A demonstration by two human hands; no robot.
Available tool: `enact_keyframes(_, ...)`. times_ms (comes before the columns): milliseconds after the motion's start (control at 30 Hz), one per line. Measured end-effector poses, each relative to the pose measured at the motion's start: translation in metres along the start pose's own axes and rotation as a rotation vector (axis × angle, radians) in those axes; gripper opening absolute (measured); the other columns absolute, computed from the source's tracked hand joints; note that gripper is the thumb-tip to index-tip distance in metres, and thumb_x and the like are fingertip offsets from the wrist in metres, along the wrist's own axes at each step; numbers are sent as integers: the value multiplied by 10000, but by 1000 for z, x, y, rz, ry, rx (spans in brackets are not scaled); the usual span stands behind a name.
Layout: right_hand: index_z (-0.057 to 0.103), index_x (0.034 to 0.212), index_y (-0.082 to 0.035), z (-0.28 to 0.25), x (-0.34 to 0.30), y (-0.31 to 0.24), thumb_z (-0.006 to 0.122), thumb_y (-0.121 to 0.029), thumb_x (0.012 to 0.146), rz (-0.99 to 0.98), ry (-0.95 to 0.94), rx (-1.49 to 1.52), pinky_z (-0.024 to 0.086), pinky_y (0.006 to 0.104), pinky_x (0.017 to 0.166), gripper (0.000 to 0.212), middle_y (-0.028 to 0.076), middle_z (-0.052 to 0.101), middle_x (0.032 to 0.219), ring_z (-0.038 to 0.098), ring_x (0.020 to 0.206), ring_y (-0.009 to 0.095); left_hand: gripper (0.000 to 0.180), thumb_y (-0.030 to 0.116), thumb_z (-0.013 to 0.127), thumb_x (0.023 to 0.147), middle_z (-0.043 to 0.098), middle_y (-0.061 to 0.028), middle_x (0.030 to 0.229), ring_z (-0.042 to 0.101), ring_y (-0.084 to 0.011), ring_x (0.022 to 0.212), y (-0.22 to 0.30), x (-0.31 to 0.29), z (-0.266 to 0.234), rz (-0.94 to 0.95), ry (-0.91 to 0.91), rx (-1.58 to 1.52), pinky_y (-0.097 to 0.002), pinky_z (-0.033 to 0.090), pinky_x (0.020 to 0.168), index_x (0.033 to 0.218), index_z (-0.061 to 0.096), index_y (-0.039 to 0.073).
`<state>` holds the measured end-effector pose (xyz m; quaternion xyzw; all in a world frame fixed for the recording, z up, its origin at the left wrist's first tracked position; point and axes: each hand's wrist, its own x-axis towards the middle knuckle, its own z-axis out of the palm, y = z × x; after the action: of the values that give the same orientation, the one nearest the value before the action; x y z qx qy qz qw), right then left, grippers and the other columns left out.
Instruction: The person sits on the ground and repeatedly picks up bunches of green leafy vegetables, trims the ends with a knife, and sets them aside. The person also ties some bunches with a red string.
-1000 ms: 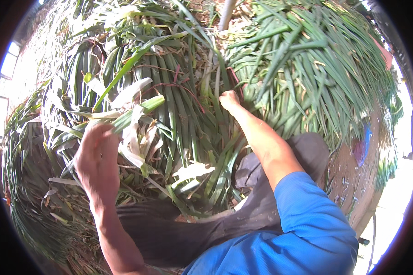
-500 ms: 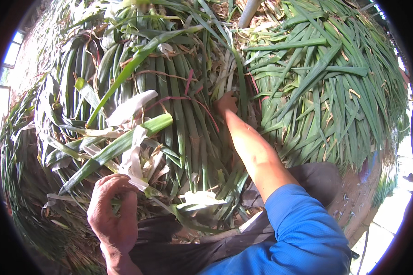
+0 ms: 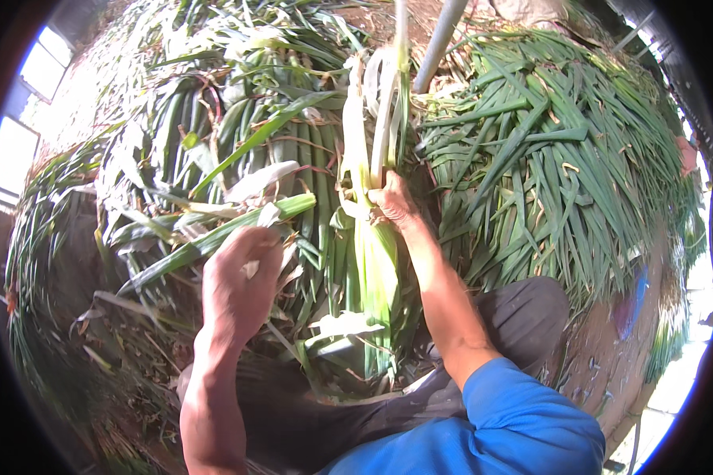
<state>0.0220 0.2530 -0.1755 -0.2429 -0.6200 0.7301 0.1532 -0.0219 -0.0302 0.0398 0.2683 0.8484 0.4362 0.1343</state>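
My right hand (image 3: pixel 394 202) is closed round a few green onions (image 3: pixel 379 127). Their pale stalks rise above my fist, while broad light-green leaves hang below it. To the left is my left hand (image 3: pixel 244 265), its fingers curled in and slightly blurred. It hovers over the loose onion leaves, near one thick cut green leaf (image 3: pixel 214 241) and a dry white peel (image 3: pixel 261 180). Whether anything sits between its fingertips is hidden. Behind the held onions lies a tied bundle of green onions (image 3: pixel 297 170).
A large heap of green onions (image 3: pixel 539 174) spreads on the right. A grey pole (image 3: pixel 440 43) stands at the far middle. My bent knee (image 3: pixel 531 313) is near the heap's front edge. Another person's hand (image 3: pixel 687 154) shows at the far right.
My right hand has drawn the green onions up out of the gap between the heaps and nearer to me. My left hand has moved up and right over the loose leaves.
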Motion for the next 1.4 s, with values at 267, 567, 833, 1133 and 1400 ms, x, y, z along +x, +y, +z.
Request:
enact_keyframes(267,697,977,-23,56,-73,-94,718,-107,719,159,-390,-45,562,267,670,273,16,663,815,651,749,137,518,322,666,942,703,-222,1089,708,-271,948,-8,28,36,-61,-18,28,-380,551,843,1312,550,-22)
enact_keyframes(567,747,990,3,97,-127,-126,704,-12,753,93,-496,135,544,329,859,241,90,744,956,688,901,179,486,212,670,975,656,-133,1139,642,-176,1013,-39,26,29,36,-157,-657,-338,532,860,1358,494,-29)
enact_keyframes(833,763,973,-10,68,-128,-160,742,-154,843,-144,-197,-400,553,305,756,196,98,732,870,667,791,180,190,56,705,889,637,-11,779,567,-97,669,-11,42,-10,-32,263,-180,-248,470,611,1078,722,38)
enact_keyframes(1133,707,1036,19,76,-124,-142,744,-33,828,-58,-291,56,551,285,708,218,91,720,855,687,758,154,419,-77,654,841,532,-215,1345,559,-364,1229,-50,71,-35,159,617,458,-397,489,1006,1228,687,81)
enact_keyframes(1400,669,895,55,114,-96,-123,651,-134,871,-118,-88,-68,493,317,616,191,81,663,760,638,692,171,437,-53,605,851,625,-204,1142,647,-335,1072,12,20,35,441,311,-47,-404,538,914,1287,582,-18)
